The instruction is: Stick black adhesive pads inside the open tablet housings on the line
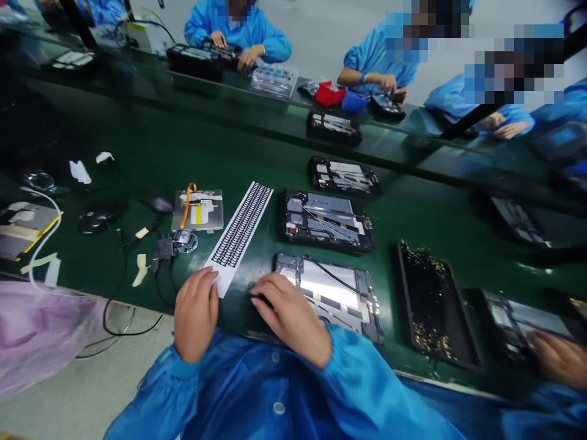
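My left hand (pixel 196 311) rests with curled fingers on the near end of a long white sheet of small black stickers (pixel 241 226) lying on the green belt. My right hand (pixel 290 315) lies over the left edge of an open tablet frame (pixel 337 293), fingers bent and pressed on something small and dark that I cannot make out. Both sleeves are blue.
More open tablet frames (pixel 325 221) (pixel 343 176) lie further along the green belt (pixel 413 214). A black tray of gold screws (pixel 433 305) sits to the right, by another person's hand (pixel 559 357). A metal plate with an orange flex cable (pixel 198 209), cables and tape scraps lie left. Several blue-coated people work opposite.
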`<action>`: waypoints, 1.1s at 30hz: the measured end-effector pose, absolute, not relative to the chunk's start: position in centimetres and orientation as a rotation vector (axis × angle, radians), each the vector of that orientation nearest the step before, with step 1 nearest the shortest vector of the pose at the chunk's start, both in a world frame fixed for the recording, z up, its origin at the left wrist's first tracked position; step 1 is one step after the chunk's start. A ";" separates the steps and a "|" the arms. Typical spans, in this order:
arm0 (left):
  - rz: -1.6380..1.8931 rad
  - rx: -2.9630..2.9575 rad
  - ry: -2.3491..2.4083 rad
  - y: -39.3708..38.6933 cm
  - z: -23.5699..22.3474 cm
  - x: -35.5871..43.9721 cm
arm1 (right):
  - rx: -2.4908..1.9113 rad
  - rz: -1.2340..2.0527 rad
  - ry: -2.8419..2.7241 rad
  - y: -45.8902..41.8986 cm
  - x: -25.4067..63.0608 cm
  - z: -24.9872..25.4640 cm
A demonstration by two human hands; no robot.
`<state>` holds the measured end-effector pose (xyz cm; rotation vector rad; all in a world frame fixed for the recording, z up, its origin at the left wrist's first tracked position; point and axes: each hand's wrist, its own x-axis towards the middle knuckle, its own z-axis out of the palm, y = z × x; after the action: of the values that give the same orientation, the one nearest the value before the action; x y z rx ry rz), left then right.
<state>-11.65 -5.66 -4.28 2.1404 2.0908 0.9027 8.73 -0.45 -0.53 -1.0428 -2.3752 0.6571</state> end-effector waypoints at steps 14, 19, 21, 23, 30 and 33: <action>0.754 2.287 1.916 -1.7 -6.8 -13.9 | -1.304 0.254 -2.745 4.0 -1.8 -3.2; 0.625 2.365 1.878 -0.3 -7.1 -15.2 | -1.124 0.546 -2.643 4.0 3.0 -0.9; 0.623 2.350 1.913 -0.5 -6.4 -14.8 | -1.045 0.688 -2.446 1.6 8.6 0.2; 0.737 2.285 2.027 -1.3 -5.5 -13.0 | -1.072 0.723 -2.195 -1.8 15.2 0.6; 1.056 2.567 1.271 -5.7 -3.9 1.2 | -1.410 0.592 -2.196 -8.0 28.4 -2.9; 1.049 2.613 1.096 -6.6 -5.0 5.5 | -1.391 0.463 -2.275 -7.5 28.5 -3.7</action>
<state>5.51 -6.60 -4.98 2.6130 1.0960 1.0485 28.50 -7.54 -3.69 -1.3907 -2.2746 0.4626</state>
